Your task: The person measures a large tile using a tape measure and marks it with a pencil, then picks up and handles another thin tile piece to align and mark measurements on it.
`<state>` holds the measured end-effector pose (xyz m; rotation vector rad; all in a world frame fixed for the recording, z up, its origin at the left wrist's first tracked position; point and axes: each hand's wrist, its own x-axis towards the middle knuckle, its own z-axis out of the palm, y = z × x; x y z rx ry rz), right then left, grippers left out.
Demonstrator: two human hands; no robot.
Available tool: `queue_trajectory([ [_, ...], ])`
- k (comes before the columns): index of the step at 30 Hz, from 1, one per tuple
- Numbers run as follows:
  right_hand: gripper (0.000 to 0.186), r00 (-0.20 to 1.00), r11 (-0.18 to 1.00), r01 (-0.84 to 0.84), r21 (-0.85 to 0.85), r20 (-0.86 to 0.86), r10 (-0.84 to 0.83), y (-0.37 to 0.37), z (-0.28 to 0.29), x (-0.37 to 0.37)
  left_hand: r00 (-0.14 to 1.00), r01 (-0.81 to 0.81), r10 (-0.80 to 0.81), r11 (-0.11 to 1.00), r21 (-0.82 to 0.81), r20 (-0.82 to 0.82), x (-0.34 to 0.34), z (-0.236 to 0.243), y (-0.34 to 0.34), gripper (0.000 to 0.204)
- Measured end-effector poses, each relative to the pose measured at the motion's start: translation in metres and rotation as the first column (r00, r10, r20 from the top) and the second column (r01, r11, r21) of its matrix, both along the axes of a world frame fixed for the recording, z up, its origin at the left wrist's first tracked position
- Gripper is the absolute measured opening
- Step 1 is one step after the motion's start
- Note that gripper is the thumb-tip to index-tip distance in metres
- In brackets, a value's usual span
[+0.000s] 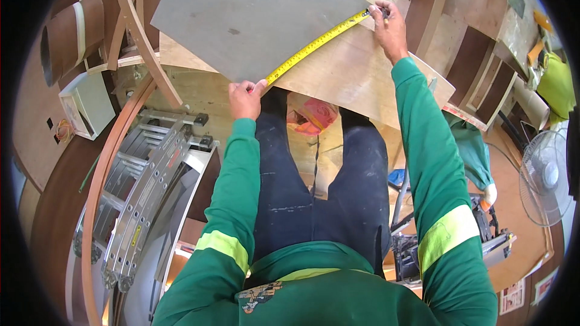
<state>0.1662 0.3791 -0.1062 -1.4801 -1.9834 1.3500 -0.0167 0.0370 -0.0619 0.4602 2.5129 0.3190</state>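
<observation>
A yellow tape measure blade (317,43) stretches along the near right edge of a grey sheet (254,18). My left hand (245,100) pinches the blade at the sheet's near corner; a small red bit shows at its fingers, and no tape case can be made out. At the sheet's right corner, my right hand (390,33) grips the blade's other end, where a small dark piece shows between finger and thumb. The sheet lies on a light plywood board (356,69), which juts out past it toward me.
Folded aluminium ladders (142,187) lie to my left beside a curved brown wooden strip (99,205). A rolled brown sheet (72,39) lies at the far left. On the right are a white fan (548,174), a power tool (495,244) and another person's green sleeve (471,154).
</observation>
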Motion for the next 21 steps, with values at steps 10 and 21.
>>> queue_trajectory([
  [10, 0.031, 0.991, 0.977, 0.039, -0.210, -0.120, -0.065, 0.017, -0.014, -0.008, 0.995, -0.030, 0.030, 1.000, -0.002, 0.090, 0.000, 0.008, 0.020, 0.049],
  [21, 0.024, 0.986, 0.876, 0.033, -0.482, -0.126, -0.106, 0.013, -0.014, -0.025, 0.998, -0.049, 0.051, 0.997, -0.061, 0.036, 0.000, -0.002, 0.000, 0.043],
])
